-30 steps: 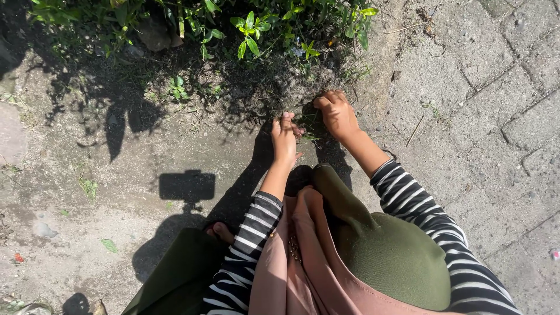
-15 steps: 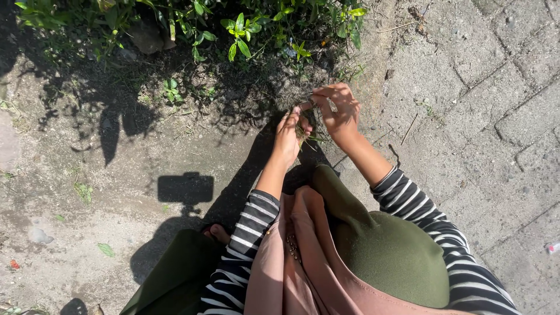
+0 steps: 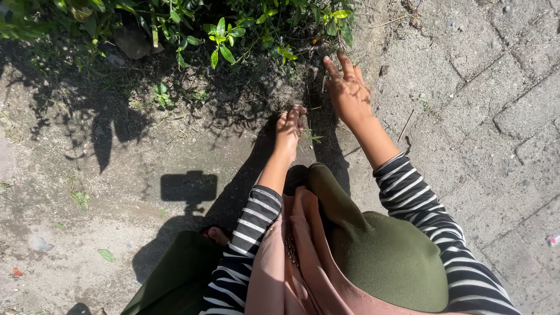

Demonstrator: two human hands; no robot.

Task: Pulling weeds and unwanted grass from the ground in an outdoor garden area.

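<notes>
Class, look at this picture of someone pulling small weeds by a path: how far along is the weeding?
Done: the left hand is closed on a small tuft of pulled grass. In hand: the right hand reaches, fingers spread, to the soil edge under the leafy plants. Left: small green sprouts and a weed on the concrete remain.
</notes>
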